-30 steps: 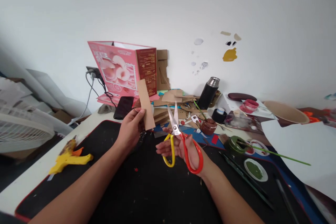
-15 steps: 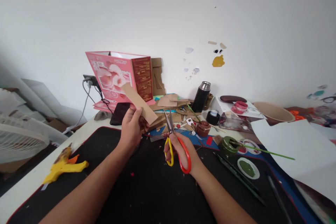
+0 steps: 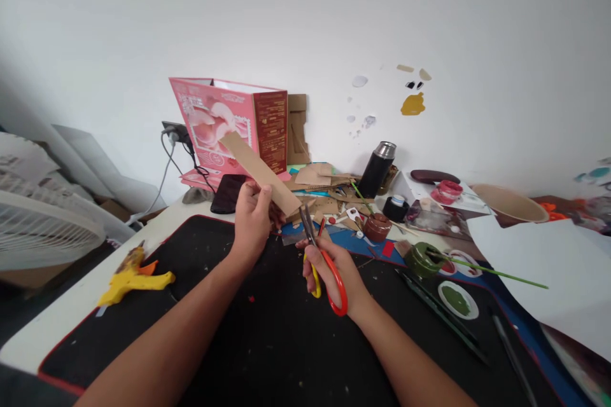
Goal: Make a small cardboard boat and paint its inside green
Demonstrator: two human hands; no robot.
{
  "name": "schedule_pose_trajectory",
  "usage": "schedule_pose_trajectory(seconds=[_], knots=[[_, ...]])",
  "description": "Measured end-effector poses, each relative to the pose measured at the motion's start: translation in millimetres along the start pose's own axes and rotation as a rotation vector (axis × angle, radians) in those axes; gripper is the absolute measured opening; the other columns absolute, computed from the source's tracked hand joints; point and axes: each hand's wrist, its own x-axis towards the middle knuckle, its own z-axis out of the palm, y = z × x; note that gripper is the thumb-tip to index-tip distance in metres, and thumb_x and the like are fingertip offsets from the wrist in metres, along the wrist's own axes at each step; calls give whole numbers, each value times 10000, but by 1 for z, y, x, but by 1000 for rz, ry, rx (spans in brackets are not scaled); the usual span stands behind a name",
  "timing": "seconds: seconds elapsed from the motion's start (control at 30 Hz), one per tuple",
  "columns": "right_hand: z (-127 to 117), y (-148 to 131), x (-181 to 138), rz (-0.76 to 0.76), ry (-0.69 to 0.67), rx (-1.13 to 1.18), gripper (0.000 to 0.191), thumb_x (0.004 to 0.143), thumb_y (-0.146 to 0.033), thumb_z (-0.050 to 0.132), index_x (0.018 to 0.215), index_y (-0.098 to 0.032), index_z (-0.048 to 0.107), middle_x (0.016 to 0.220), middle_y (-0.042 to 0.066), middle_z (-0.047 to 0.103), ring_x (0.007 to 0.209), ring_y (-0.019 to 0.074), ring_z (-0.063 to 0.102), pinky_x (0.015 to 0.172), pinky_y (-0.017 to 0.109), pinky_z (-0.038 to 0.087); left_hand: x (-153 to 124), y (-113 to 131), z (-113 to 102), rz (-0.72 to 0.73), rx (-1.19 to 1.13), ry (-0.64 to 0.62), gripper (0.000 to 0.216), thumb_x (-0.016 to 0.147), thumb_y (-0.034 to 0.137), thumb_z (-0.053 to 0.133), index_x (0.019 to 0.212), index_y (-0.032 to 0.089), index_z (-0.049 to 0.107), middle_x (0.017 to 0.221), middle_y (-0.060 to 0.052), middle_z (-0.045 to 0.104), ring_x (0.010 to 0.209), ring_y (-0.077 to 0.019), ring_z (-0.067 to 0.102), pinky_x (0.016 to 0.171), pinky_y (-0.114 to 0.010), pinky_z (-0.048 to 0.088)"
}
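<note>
My left hand (image 3: 252, 219) is closed on a long brown cardboard strip (image 3: 258, 170), held slanted with its lower right end pointing at the scissors. My right hand (image 3: 337, 267) grips scissors (image 3: 321, 257) with one yellow and one red handle. The blades are nearly closed and their tips meet the strip's lower right edge. Both hands hover over a black mat (image 3: 267, 337).
A yellow glue gun (image 3: 136, 273) lies at the mat's left edge. Behind stand a pink box (image 3: 229, 121), a dark phone (image 3: 228, 193), cardboard scraps (image 3: 319, 181) and a black flask (image 3: 378, 168). Paint jars (image 3: 422, 259), a green stick (image 3: 496, 272) and white paper (image 3: 554, 270) lie to the right.
The cardboard strip has tilted from upright to slanted. My right hand has closed on the scissors' handles, shut the blades and brought them up to the strip's lower end.
</note>
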Motion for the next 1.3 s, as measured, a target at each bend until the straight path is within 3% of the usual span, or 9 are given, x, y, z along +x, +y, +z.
schedule_pose_trajectory(seconds=[0.1,0.43,0.83,1.0,1.3], knots=[[2,3,-1,-11,-7,-16,588,901,-704,806,1124,-165,730,683,-31,641,443,119,594,460,238,479,-3,1,2,-2,4,-23,382,940,488,850,996,278,536,597,72,609,390,-139,565,369,-227,362],[4,5,-1,-23,-5,-27,603,924,-746,757,1108,-171,741,668,-36,624,450,112,571,451,229,457,-11,2,9,-42,-27,-39,336,950,378,847,981,279,528,591,86,580,393,-131,540,398,-230,369],[4,1,-2,-12,10,-49,588,918,-739,765,1096,-180,742,647,-41,607,438,109,552,443,231,447,-10,-1,3,50,51,-146,413,963,552,811,1024,295,493,570,83,594,383,-154,553,389,-249,384],[3,2,-3,-30,-1,-71,572,943,-729,747,1094,-178,744,663,-36,605,445,106,555,441,226,431,-10,-1,3,36,44,-117,404,955,518,831,1013,289,504,598,74,596,426,-163,598,399,-246,394],[3,-1,-3,-26,5,-83,594,942,-739,735,1109,-169,741,676,-41,601,452,98,557,450,215,434,-7,-4,5,109,59,-125,482,938,608,810,996,284,458,563,102,593,332,-136,520,330,-235,410]])
